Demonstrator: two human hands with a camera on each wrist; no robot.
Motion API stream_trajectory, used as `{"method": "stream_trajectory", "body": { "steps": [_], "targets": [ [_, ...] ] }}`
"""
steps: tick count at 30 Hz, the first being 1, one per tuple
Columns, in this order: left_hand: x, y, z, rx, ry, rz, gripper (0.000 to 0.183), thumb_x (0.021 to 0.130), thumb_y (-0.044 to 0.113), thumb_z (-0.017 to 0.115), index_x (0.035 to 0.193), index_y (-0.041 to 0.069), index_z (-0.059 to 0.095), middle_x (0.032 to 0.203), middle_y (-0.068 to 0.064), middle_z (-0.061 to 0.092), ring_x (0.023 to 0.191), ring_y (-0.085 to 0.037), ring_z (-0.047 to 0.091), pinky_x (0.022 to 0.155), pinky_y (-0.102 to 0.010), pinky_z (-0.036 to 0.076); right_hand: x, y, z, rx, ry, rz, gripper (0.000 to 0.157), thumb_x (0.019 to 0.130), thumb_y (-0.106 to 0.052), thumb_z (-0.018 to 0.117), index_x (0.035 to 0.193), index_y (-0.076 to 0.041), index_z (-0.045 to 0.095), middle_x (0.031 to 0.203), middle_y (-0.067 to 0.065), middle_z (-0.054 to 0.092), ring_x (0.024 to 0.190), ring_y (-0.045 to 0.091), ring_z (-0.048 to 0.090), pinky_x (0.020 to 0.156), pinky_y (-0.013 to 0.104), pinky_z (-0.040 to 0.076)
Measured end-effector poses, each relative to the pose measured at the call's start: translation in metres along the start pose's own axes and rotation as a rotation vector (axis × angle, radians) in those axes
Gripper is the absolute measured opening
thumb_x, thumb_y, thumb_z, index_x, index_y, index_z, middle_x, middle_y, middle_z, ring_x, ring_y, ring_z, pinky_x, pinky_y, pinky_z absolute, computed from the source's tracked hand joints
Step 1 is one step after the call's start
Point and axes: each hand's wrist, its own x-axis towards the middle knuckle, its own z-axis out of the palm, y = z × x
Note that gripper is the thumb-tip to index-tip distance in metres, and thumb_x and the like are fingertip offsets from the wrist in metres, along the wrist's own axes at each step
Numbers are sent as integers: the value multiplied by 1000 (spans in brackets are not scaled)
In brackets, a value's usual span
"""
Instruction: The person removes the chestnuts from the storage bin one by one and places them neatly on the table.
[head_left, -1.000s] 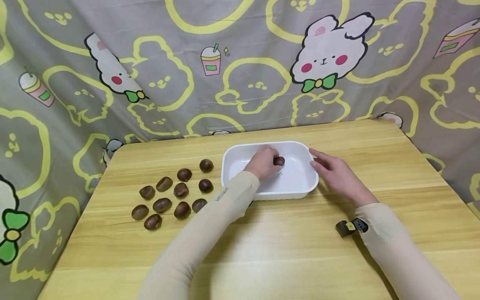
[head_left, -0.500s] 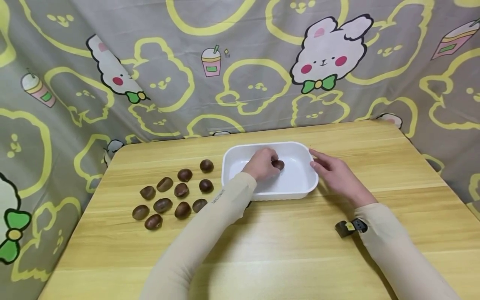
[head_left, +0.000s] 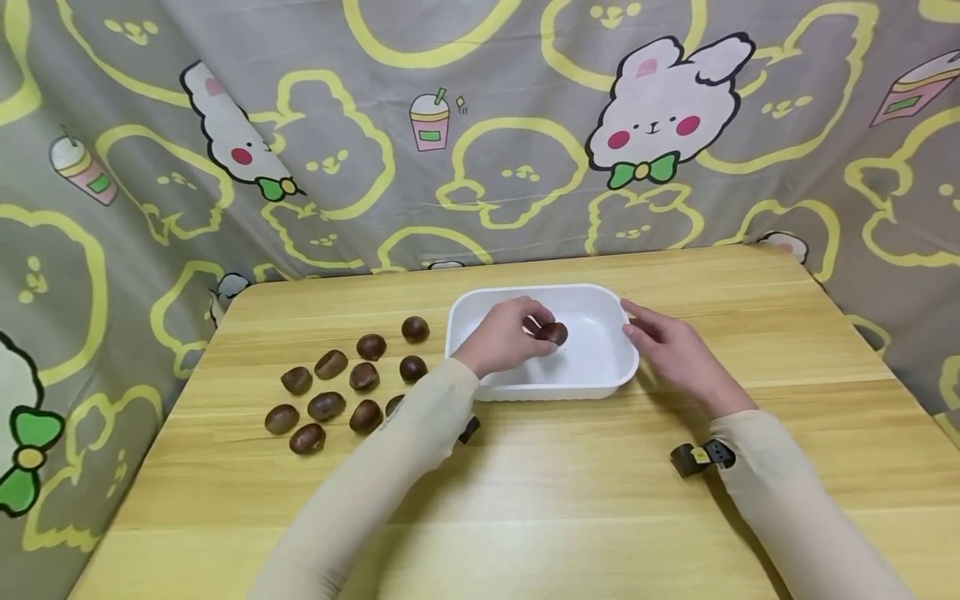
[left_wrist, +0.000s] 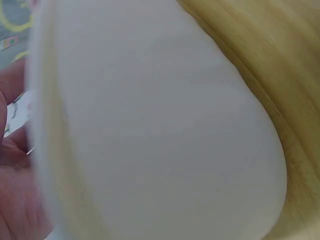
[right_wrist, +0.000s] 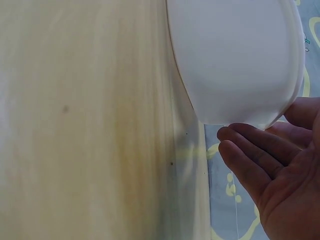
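My left hand (head_left: 504, 335) is inside the white plastic tray (head_left: 600, 385), with thumb and fingertips around a glossy brown chestnut (head_left: 553, 333). In the left wrist view the tray's outer wall (left_wrist: 165, 125) fills most of the picture; part of the hand (left_wrist: 17, 200) shows at its left and the chestnut is hidden. My right hand (head_left: 678, 354) rests against the tray's right end, its fingers fairly straight. From the right wrist, the fingertips of that hand (right_wrist: 285, 175) appear right at the end wall of the tray (right_wrist: 235, 60).
Several loose chestnuts (head_left: 364, 377) lie on the wooden table (head_left: 570, 500) left of the tray; the left sleeve partly covers one. A black wrist device (head_left: 701, 456) sticks out by the right cuff. Behind the table hangs a grey patterned curtain (head_left: 510, 192).
My left hand and forearm have drawn back to the left, showing more of the chestnut at the fingertips, which has shifted slightly toward me. The right hand has stayed at the tray's end.
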Motion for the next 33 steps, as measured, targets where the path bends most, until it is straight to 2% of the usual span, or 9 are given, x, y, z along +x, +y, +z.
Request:
{"method": "stream_trajectory", "body": {
  "steps": [11, 16, 21, 25, 30, 33],
  "targets": [
    [-37, -8, -28, -198, 95, 116, 28, 84, 4, 76, 111, 2, 68, 106, -4, 63, 100, -17, 60, 85, -25, 52, 0, -2, 0, 10, -6, 14, 55, 105, -38, 45, 152, -12, 36, 141, 26, 47, 129, 40, 45, 105, 53, 36],
    [-53, -20, -36, -228, 117, 85, 29, 85, 5, 76, 112, 3, 67, 106, -2, 62, 101, -16, 59, 86, -26, 52, 1, -1, 0, -3, -5, 8, 54, 105, -36, 44, 152, -11, 36, 141, 27, 47, 129, 40, 45, 105, 54, 36],
    [-67, -30, -44, -232, 109, 76, 26, 85, 5, 76, 110, 5, 68, 105, -2, 63, 101, -16, 60, 87, -27, 52, 1, 1, -1, -18, 10, -15, 53, 106, -35, 45, 151, -8, 37, 138, 27, 49, 127, 39, 48, 105, 54, 36],
    [-83, -38, -57, -213, 86, 72, 26, 85, 5, 76, 110, 7, 67, 107, -3, 63, 103, -17, 59, 88, -29, 52, 0, 0, -1, -6, 12, -30, 53, 105, -33, 46, 151, -7, 38, 137, 27, 50, 127, 39, 48, 104, 54, 37],
    [-106, -47, -74, -201, 94, 46, 27, 84, 4, 77, 110, 8, 67, 107, -3, 63, 103, -19, 59, 89, -35, 52, 1, 2, 2, -9, 7, -26, 53, 105, -33, 47, 150, -7, 38, 136, 26, 52, 125, 39, 49, 104, 54, 38],
    [-115, -50, -81, -195, 89, 27, 28, 85, 5, 77, 110, 11, 67, 107, -3, 63, 103, -19, 59, 89, -37, 52, 1, 3, 1, -15, 7, -13, 54, 105, -36, 45, 151, -9, 37, 137, 26, 51, 127, 39, 48, 104, 54, 36]
  ]
}}
